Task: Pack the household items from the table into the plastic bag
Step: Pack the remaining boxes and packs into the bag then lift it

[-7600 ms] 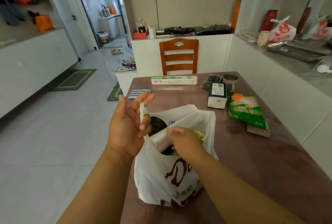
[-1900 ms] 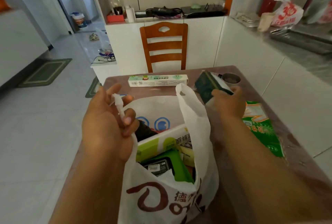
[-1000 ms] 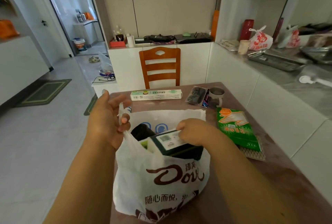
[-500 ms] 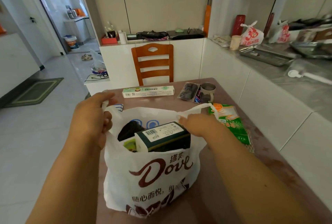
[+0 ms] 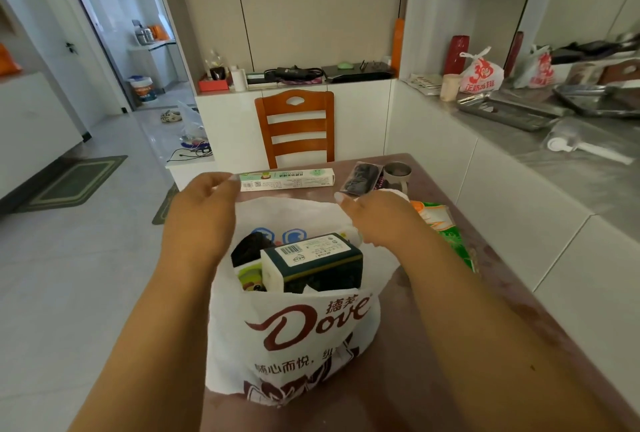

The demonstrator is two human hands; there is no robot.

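A white plastic bag [image 5: 294,334] with brown lettering stands on the brown table [image 5: 433,362]. A dark green and white box [image 5: 311,260] lies on top inside it, over a black item and a green pack. My left hand [image 5: 199,213] grips the bag's left handle. My right hand [image 5: 375,218] grips the right handle, and the mouth is pulled wide. Behind the bag lie a long green and white box [image 5: 287,179], a black packet [image 5: 362,178], a grey mug [image 5: 397,173] and a green packet [image 5: 446,230].
A wooden chair [image 5: 296,126] stands at the table's far end. A white counter [image 5: 540,168] runs along the right with trays, a cup and red-printed bags. Tiled floor with mats lies to the left.
My right hand let the dark box down into the bag and took the right handle. Both hands have drawn the handles up and apart.
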